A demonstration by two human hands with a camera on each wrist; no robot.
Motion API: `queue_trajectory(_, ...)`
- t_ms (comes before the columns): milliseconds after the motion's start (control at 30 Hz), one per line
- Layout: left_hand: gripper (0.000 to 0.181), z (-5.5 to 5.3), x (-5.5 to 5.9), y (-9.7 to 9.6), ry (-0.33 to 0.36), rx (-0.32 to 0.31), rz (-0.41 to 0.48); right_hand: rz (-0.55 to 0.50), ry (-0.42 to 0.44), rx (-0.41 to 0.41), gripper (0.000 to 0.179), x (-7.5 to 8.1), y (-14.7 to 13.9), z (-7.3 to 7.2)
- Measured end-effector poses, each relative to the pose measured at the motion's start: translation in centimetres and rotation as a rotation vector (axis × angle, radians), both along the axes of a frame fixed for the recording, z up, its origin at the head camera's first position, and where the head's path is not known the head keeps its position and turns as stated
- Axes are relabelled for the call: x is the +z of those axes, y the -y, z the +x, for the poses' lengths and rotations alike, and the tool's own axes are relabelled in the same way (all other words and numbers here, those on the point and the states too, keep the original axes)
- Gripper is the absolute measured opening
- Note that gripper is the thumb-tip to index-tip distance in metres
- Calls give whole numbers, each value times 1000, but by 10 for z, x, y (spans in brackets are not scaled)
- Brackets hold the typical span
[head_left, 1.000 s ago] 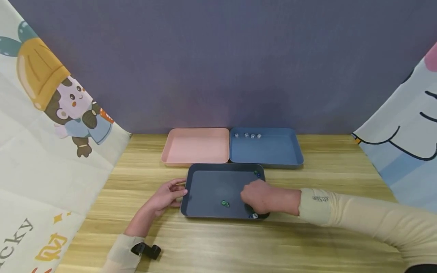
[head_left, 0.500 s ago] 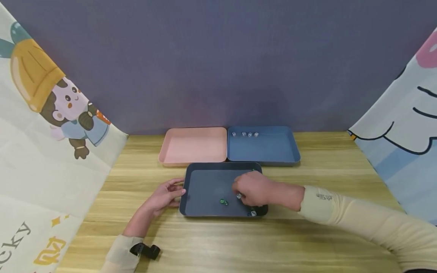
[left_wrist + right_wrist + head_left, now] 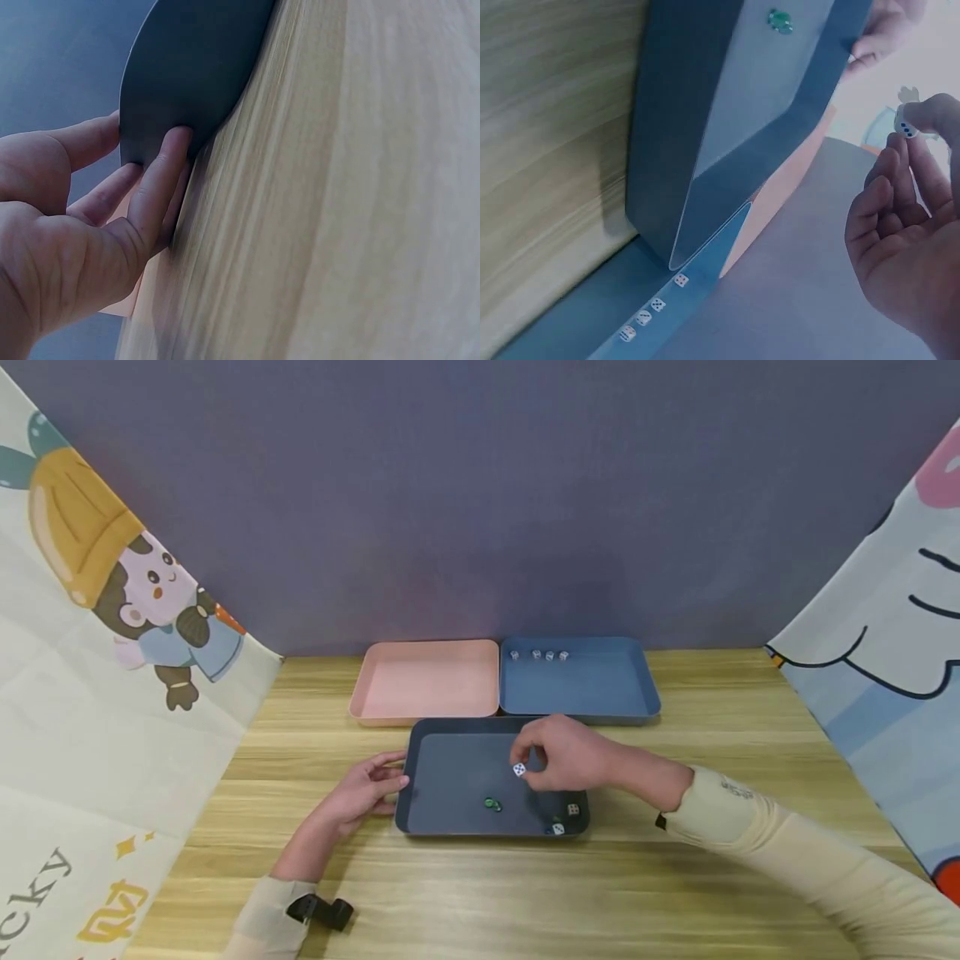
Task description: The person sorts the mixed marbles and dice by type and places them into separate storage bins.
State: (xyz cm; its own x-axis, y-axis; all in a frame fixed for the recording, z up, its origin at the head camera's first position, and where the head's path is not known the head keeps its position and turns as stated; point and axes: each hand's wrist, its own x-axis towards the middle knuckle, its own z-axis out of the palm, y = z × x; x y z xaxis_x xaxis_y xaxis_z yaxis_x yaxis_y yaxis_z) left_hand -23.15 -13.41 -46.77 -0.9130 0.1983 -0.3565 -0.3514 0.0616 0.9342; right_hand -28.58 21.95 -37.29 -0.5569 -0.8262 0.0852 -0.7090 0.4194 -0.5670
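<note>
Pinches white cubic plastic-looking die (image 3: pixel 519 770) in right hand (image 3: pixel 570 756); touches charcoal rectangular tray (image 3: pixel 450 764) at nine o'clock with loose-fingered left hand (image 3: pixel 362 792). Might lose die through slack pinch.

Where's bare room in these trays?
Within the rim of the pink rectangular tray; in the blue rectangular tray, in front of four white dice. Crowded with other dice: the near right corner of the dark grey rectangular tray.

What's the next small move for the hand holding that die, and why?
Probably the right hand should carry its pinched white die to the blue tray: four similar dice sit roughly in a row there, with bare space beside them.
</note>
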Motion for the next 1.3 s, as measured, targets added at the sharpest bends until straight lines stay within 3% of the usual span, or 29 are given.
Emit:
queue_trajectory(200,57,-1,0,0,12,3,-2,-58,77,-72,17,4,-4,-4)
queue_trajectory(567,58,-2,-3,1,12,6,11,-158,109,-169,13,6,-12,-22)
queue_trajectory(767,57,0,-2,1,6,15,6,-229,123,-192,14,-1,-18,-39)
queue_trajectory(1033,57,-2,-1,0,6,0,28,-249,135,-289,12,-9,-33,-66)
queue_trajectory(1300,57,-1,1,0,2,7,3,-254,229,-405,21,-12,-51,-99)
